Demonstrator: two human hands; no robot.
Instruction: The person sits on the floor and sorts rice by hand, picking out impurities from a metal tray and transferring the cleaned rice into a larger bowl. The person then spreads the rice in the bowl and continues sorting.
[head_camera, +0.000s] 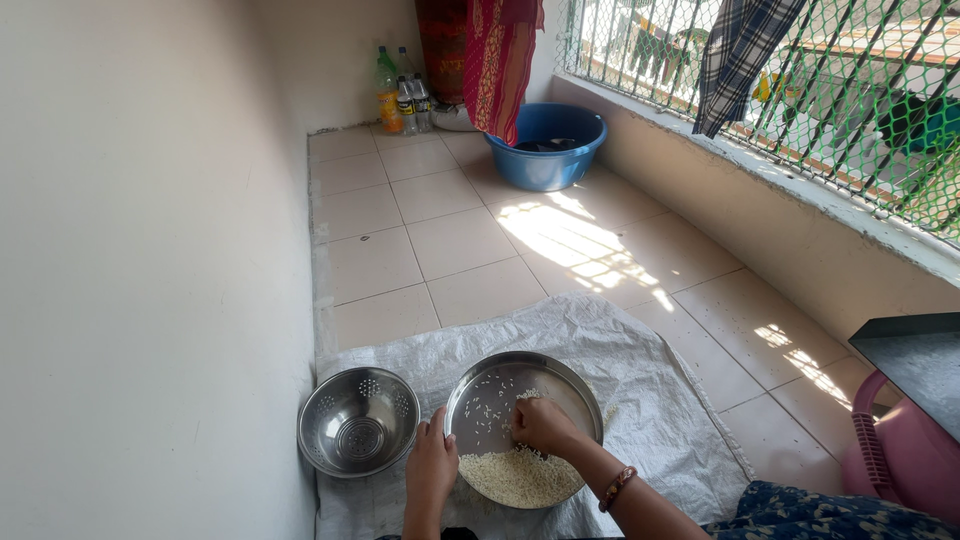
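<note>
Head view, tiled balcony floor. Round steel plate (505, 395) resting on a white woven sack (640, 380), tilted toward the wearer, with white rice (520, 477) heaped at its near edge and loose grains scattered higher up. Left hand (432, 460) curled over the plate's left rim, gripping it. Right hand (541, 424), bangle at the wrist, lying on the plate with fingers bent among the grains; possibly pinching some, not clear from here. Empty steel colander (358, 421) just beside the plate, left. Blue tub (547, 148) and bottles (402, 98) well apart, near the far wall.

White rice (520, 477) in a silver plate (560, 377), a blue tub (547, 165), green mesh (880, 90), checked cloth (740, 50).
</note>
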